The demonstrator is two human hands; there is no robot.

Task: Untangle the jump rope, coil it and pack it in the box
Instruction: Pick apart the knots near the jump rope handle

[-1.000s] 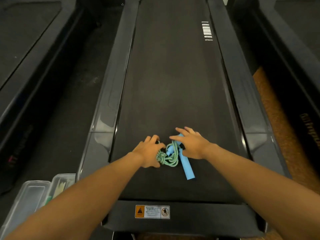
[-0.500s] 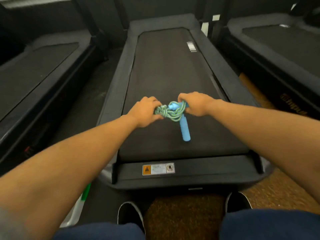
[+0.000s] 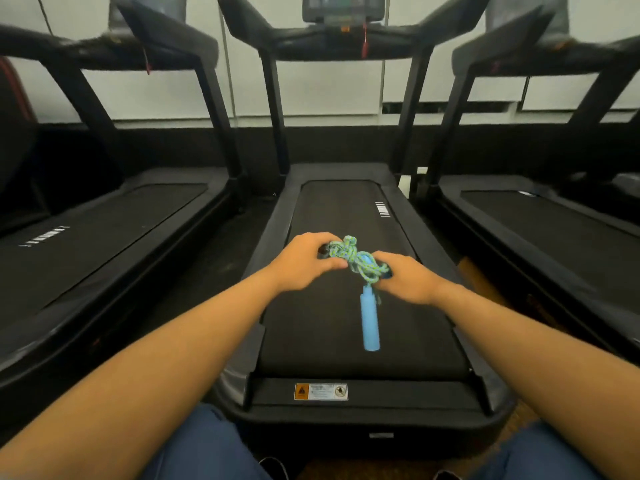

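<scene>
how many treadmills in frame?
3. The middle treadmill lies straight ahead, under both hands and the jump rope. The left treadmill and the right treadmill flank it, both cut off by the frame edges. More may stand beyond view.

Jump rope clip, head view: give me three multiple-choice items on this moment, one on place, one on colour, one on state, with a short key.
1. Where is the rope bundle?
A. Held up between both hands over the middle treadmill's belt
B. Lying flat on the left treadmill
C. Inside a box

2. What colour is the handle that hangs down?
A. Red
B. Light blue
C. Black

3. What state is the rope in?
A. Stretched out straight
B. Neatly coiled
C. A knotted bundle

Key:
1 A: the left hand and right hand grip the rope bundle above the middle treadmill's belt.
2 B: the handle dangling below the bundle is light blue.
3 C: the green-and-blue cord is bunched in tangled loops, neither straight nor coiled.
</scene>
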